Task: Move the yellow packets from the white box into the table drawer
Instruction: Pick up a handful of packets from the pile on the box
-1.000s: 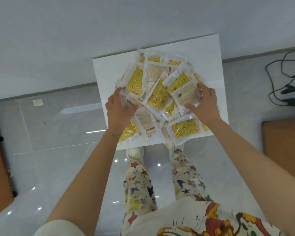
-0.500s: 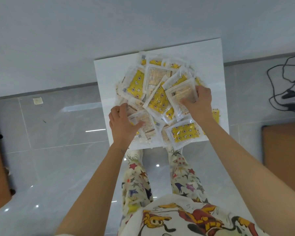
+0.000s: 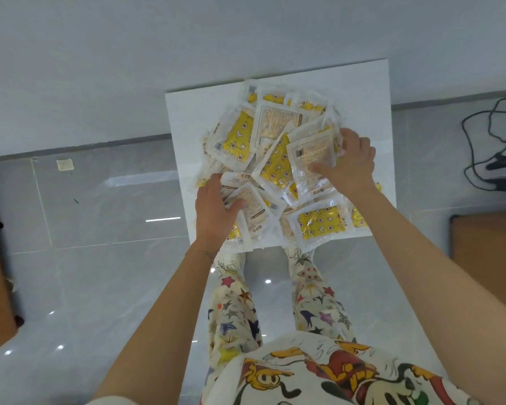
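Both your hands are already in the heap of yellow packets (image 3: 275, 168), which sits spread over the white tabletop (image 3: 362, 92) straight ahead of you. I can't make out a white box or a drawer anywhere in this view.

Your left hand (image 3: 214, 209) is at the near-left edge of the heap, with the thumb pressed on the left packet (image 3: 253, 207) and the fingers curled round its left side. That packet lies on a diagonal. Your right hand (image 3: 352, 163) is a bit farther out on the right, thumb clamped on top of the right packet (image 3: 311, 153) and fingers wrapped behind its right edge. That one's long axis runs roughly near to far.

So the heap lies between your hands, inward of both thumbs. My guess is you're gathering a bunch. If the drawer opens from the near edge, the left hand has the shorter trip. Watch the slippery loose ones hanging over that near edge.
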The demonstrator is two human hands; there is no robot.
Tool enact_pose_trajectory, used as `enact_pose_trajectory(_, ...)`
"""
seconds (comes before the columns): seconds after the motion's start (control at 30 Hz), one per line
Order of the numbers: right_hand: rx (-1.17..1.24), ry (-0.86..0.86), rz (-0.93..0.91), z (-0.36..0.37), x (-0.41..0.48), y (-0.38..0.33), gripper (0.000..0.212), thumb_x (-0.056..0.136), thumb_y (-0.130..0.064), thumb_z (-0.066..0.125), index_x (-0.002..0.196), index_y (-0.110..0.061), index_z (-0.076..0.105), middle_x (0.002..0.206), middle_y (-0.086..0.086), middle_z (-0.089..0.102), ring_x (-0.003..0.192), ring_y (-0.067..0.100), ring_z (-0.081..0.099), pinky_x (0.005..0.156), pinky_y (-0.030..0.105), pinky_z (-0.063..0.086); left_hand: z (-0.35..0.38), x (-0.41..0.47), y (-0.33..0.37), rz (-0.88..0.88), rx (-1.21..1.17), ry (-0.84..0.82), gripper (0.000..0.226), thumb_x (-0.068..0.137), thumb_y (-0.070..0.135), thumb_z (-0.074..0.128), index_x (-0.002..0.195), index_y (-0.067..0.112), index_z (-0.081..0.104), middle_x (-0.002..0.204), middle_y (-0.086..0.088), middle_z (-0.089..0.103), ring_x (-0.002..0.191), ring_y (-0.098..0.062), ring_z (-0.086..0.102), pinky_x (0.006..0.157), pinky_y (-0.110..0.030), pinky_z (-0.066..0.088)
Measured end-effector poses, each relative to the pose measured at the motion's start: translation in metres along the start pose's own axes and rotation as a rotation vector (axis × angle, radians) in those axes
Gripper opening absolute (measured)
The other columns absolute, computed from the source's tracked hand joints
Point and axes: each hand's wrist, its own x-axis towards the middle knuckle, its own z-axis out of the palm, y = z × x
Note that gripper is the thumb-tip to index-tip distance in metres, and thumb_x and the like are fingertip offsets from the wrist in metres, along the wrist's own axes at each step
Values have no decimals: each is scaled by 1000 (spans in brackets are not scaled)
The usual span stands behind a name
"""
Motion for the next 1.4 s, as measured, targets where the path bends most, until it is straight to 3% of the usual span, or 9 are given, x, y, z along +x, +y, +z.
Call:
enact_pose_trajectory(0.1, 97, -21, 98, -4, 3, 5, 82, 67, -41, 82, 132, -11, 42, 129, 13, 43, 122, 30, 38, 95, 32, 31, -10, 5, 2, -43, -79, -5, 25, 78, 21, 74, 87, 26, 51, 98, -8, 60, 93, -27, 59, 81, -41, 54)
enact_pose_trajectory(0.2, 252, 17, 162, -8, -1, 11, 62, 70, -33, 82, 116, -9, 47, 113, 7, 47, 104, 23, 50, 84, 27, 46, -22, 11, 6, -57, -165, 25, 19, 84, 11, 70, 94, 15, 55, 95, -8, 62, 78, -9, 58, 62, -9, 46)
enact_pose_trajectory(0.27, 416, 47, 203, -8, -8, 12, 50, 77, -22, 78, 107, -13, 39, 97, -4, 47, 86, 14, 52, 64, 17, 43, -31, 15, 9, -72, -228, 48, 19, 85, 9, 69, 100, 11, 57, 91, 1, 62, 75, -3, 57, 60, -6, 43)
enact_pose_trajectory(0.33, 528, 122, 232, -10, -14, 11, 47, 81, -18, 73, 107, -15, 34, 88, -13, 44, 79, 5, 52, 61, 13, 42, -40, 20, 9, -96, -364, 75, 25, 85, 8, 68, 109, 12, 60, 96, 6, 66, 82, -6, 65, 69, -11, 49)
enact_pose_trajectory(0.47, 798, 238, 223, -22, -23, 1, 48, 81, -13, 72, 114, -19, 38, 106, -8, 56, 97, 6, 62, 75, 18, 54, -52, 26, 12, -142, -595, 120, 33, 88, 3, 65, 118, 11, 53, 108, 3, 67, 98, -9, 67, 81, -25, 55)
enact_pose_trajectory(0.73, 1002, 121, 164, -38, -52, -36, 38, 84, -8, 71, 105, -20, 42, 104, -4, 61, 93, 10, 67, 74, 28, 57, -64, 12, 23, -224, -892, 229, 38, 87, 8, 68, 116, 23, 50, 118, -4, 64, 110, -22, 65, 92, -49, 54)
enact_pose_trajectory(0.87, 947, -28, 122, -38, -75, -63, 45, 83, -10, 73, 115, -17, 43, 112, -1, 62, 102, 15, 65, 79, 34, 58, -77, -16, 26, -262, -979, 254, 39, 86, 9, 69, 118, 21, 49, 119, -5, 65, 109, -22, 65, 93, -52, 53)
enact_pose_trajectory(1.1, 802, -191, -31, -45, -135, -133, 56, 83, -7, 72, 125, -20, 37, 109, -10, 60, 94, -1, 62, 68, 18, 56, -129, -96, 21, -266, -1030, 370, 35, 87, 5, 67, 117, 17, 55, 117, -8, 66, 107, -22, 66, 92, -50, 54)
enact_pose_trajectory(1.4, 481, -432, -302, -27, -266, -246, 60, 80, -19, 76, 126, -28, 39, 104, -7, 64, 91, 10, 67, 68, 27, 59, -237, -234, -43, -321, -1109, 683, 38, 82, 4, 73, 115, 14, 57, 114, -7, 67, 103, -20, 68, 86, -42, 57)
